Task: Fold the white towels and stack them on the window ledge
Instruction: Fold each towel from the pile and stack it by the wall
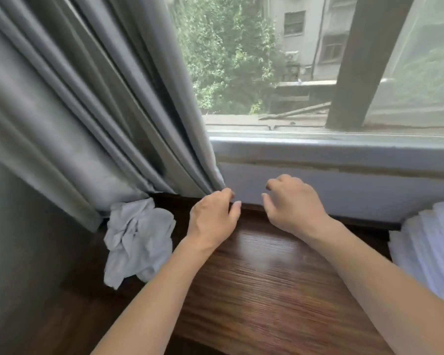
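1. the left hand [212, 216] is hovering over the dark wooden window ledge [262, 267], its fingers curled at the lower edge of the grey curtain [92, 124]; it seems to be pinching that hem between thumb and fingers, though the contact itself is hard to make out.
2. the right hand [291, 203] is hanging just beside the left one, fingers loosely curled and holding nothing, close in front of the white wall below the window frame [331, 147].
3. a crumpled white towel [139, 237] is lying on the ledge to the left of the left hand, near its wrist, partly tucked under the curtain's bottom.
4. a pile of white towels [431, 252] is sitting on the ledge to the right of the right forearm, well apart from the right hand and cut off by the picture's edge.
5. beyond both hands, the window is showing trees [223, 55] and a pale building [308, 34].
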`<state>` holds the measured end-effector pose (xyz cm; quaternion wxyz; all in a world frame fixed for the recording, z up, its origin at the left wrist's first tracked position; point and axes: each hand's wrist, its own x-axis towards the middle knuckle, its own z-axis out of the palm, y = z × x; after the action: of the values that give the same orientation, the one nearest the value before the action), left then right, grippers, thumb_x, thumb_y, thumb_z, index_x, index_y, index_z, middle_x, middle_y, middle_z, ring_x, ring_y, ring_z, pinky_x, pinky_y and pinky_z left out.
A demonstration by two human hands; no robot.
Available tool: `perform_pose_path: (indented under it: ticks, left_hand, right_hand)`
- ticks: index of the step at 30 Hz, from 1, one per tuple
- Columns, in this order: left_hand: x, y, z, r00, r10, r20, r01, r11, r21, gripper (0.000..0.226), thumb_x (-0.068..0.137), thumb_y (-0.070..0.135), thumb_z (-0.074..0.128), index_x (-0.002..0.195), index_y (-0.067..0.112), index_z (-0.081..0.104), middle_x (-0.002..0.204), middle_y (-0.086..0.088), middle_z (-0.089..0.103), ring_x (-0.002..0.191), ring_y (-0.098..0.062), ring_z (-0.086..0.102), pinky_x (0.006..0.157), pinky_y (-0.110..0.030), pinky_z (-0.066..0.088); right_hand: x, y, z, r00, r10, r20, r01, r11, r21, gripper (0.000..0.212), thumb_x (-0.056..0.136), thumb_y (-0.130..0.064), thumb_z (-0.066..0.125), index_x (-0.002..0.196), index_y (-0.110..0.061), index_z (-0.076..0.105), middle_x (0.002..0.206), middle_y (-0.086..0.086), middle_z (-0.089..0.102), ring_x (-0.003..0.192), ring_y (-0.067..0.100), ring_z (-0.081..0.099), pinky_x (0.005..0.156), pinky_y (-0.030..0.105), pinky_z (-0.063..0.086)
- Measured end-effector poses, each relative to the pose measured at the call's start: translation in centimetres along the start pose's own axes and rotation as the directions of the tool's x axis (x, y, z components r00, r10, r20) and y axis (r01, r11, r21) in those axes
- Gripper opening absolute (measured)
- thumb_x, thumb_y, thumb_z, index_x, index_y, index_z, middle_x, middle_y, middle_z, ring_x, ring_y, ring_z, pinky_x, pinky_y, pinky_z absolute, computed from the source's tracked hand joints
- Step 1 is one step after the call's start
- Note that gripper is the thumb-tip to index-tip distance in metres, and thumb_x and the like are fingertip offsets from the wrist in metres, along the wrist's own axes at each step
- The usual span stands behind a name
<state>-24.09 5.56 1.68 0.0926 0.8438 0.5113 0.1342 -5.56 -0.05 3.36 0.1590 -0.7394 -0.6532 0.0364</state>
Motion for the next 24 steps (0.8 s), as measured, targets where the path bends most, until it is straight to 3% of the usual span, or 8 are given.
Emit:
perform_pose_path:
  ticks: [6,9,13,17,20,22,24]
  left_hand:
    - [-4.7,-13.0,-0.8,0.939,-0.337,0.062,0.340,0.940,-0.037,0.034,0.102,0.046,0.052,0.123,0.024,0.067,0.111,0.002,0.074,0.104,-0.024,0.069,0.084,-0.038,0.055]
    - [-6.0,-19.5,-0.7,0.880,-0.461,0.112,0.467,0.883,-0.036,0.036,0.103,0.045,0.051,0.125,0.022,0.066,0.111,-0.001,0.075,0.107,-0.026,0.067,0.082,-0.035,0.052]
    - [-6.1,-28.0,-0.4,0.784,-0.591,0.188,0.616,0.778,-0.126,0.036,0.104,0.037,0.051,0.132,0.017,0.057,0.123,-0.008,0.068,0.116,-0.033,0.063,0.094,-0.042,0.053]
    - [-4.5,-34.2,0.7,0.803,-0.554,0.217,0.576,0.816,-0.047,0.051,0.106,0.032,0.047,0.153,0.020,0.031,0.126,-0.012,0.064,0.116,-0.036,0.062,0.089,-0.046,0.053]
    - [-2.4,-37.1,1.8,0.856,-0.462,0.231,0.470,0.882,0.020,0.072,0.106,0.035,0.048,0.163,0.035,0.004,0.104,-0.008,0.066,0.092,-0.028,0.065,0.071,-0.038,0.047]
    - [-0.6,-38.7,2.4,0.878,-0.422,0.227,0.426,0.904,0.034,0.080,0.104,0.036,0.053,0.163,0.039,-0.002,0.090,-0.006,0.064,0.078,-0.024,0.061,0.066,-0.035,0.045]
    - [1.3,-40.1,2.7,0.883,-0.401,0.242,0.400,0.915,0.058,0.079,0.102,0.036,0.057,0.164,0.036,0.009,0.107,-0.010,0.069,0.093,-0.029,0.066,0.075,-0.037,0.050]
  right_hand:
    - [2.6,-11.0,4.3,0.966,-0.252,0.059,0.252,0.968,0.013,0.026,0.101,-0.039,0.047,0.087,-0.017,0.053,0.097,0.008,0.063,0.092,0.036,0.062,0.067,0.037,0.040]
    - [3.1,-15.3,6.4,0.946,-0.299,0.125,0.302,0.953,0.000,0.027,0.101,-0.039,0.048,0.087,-0.017,0.055,0.095,0.007,0.063,0.090,0.036,0.064,0.064,0.036,0.039]
    - [3.0,-20.1,9.2,0.932,-0.294,0.213,0.298,0.955,0.015,0.026,0.101,-0.040,0.048,0.085,-0.019,0.053,0.096,0.005,0.064,0.091,0.034,0.066,0.067,0.036,0.044]
    - [2.7,-23.9,12.3,0.927,-0.239,0.291,0.240,0.970,0.030,0.027,0.101,-0.040,0.048,0.083,-0.021,0.051,0.091,0.000,0.063,0.087,0.029,0.066,0.064,0.033,0.041]
    - [2.6,-25.6,14.2,0.924,-0.200,0.325,0.204,0.979,0.021,0.030,0.101,-0.041,0.045,0.086,-0.019,0.057,0.088,-0.002,0.063,0.085,0.027,0.066,0.062,0.032,0.039]
    - [2.4,-26.3,15.1,0.921,-0.167,0.352,0.179,0.984,-0.001,0.031,0.102,-0.042,0.043,0.087,-0.020,0.060,0.088,-0.003,0.063,0.084,0.027,0.066,0.061,0.032,0.039]
    - [2.1,-26.7,15.5,0.919,-0.133,0.371,0.150,0.988,-0.018,0.032,0.102,-0.042,0.042,0.089,-0.021,0.061,0.089,-0.003,0.065,0.083,0.026,0.067,0.061,0.032,0.041]
